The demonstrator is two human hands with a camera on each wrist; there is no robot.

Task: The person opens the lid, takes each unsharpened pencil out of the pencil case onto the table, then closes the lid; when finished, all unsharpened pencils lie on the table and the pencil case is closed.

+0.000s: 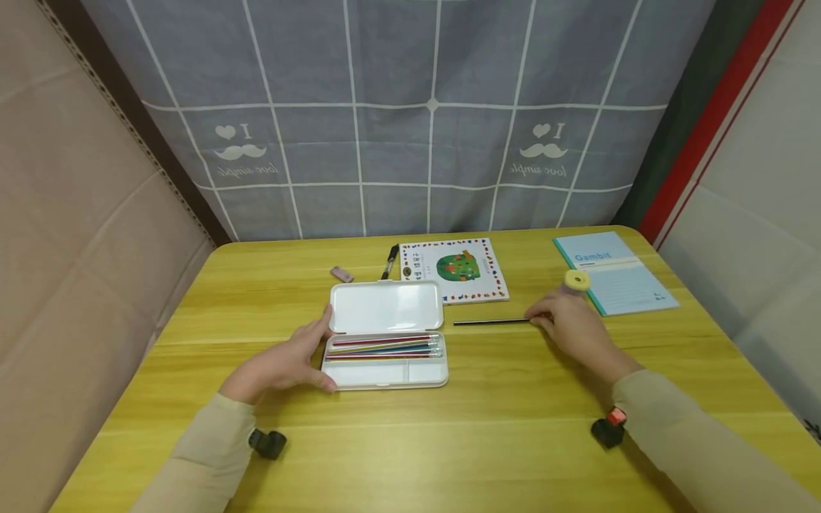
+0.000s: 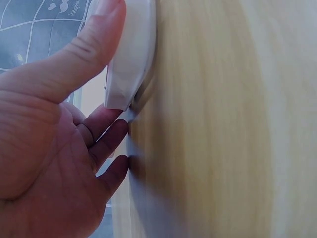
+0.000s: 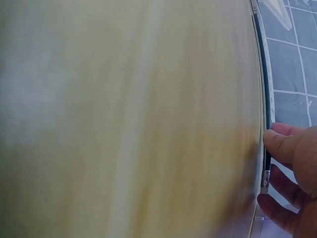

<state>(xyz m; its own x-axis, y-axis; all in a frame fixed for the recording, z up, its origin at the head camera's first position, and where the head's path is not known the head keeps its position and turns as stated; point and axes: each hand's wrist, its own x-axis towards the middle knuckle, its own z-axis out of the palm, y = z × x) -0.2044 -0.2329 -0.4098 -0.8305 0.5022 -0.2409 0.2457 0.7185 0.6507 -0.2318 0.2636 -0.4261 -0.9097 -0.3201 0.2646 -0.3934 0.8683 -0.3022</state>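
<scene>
Head view shows the dark pencil (image 1: 490,322) lying flat on the yellow wooden table (image 1: 513,427), its long axis running left to right, parallel to the near table edge. Its right end meets the fingertips of the right hand (image 1: 571,328), which is by far the nearer hand; the shaft stretches away leftward from that hand toward the open white pencil case (image 1: 385,335), stopping a little short of the case's right side. From the right wrist view the thumb (image 3: 280,144) and a finger below it pinch the pencil (image 3: 266,99) close to its metal-collared end.

The left hand (image 1: 285,363) rests at the case's left end, thumb over the hinge corner and fingers loosely curled around the lower tray's edge. Several coloured pencils (image 1: 385,347) already lie side by side in the tray, aligned the same way as the dark one on the table.
</scene>
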